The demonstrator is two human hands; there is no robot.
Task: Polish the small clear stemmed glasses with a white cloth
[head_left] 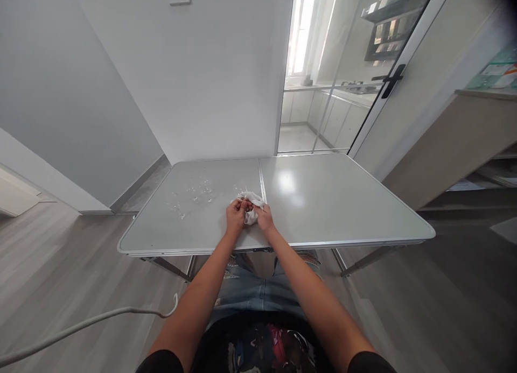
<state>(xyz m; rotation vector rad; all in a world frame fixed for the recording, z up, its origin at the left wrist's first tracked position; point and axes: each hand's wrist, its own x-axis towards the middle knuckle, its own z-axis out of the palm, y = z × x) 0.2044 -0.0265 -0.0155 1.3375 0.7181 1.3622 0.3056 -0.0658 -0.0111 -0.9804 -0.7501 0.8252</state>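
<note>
Pale walls [226, 66] and a glass door [323, 101] are standing beyond the folding bench [343, 201], whose top is reflecting light on its right half. Around the middle seam [260, 174], toward the bench's near edge, I am holding both hands close together at a crumpled white cloth [254, 198]. My right hand [264, 218] is gripping the cloth with narrowed fingers, probably to steady its loose folds. My left hand [236, 214] is curling narrow at the cloth's left side, but I cannot tell whether it is gripping fabric or something hidden there. Working directly ahead of my body is likely letting both arms reach equally. Small clear pieces [208, 189] are lying scattered on the bench's left half, and I am guessing that spot is suiting them because it is leaving my wrists room while being within my left hand's reach.
</note>
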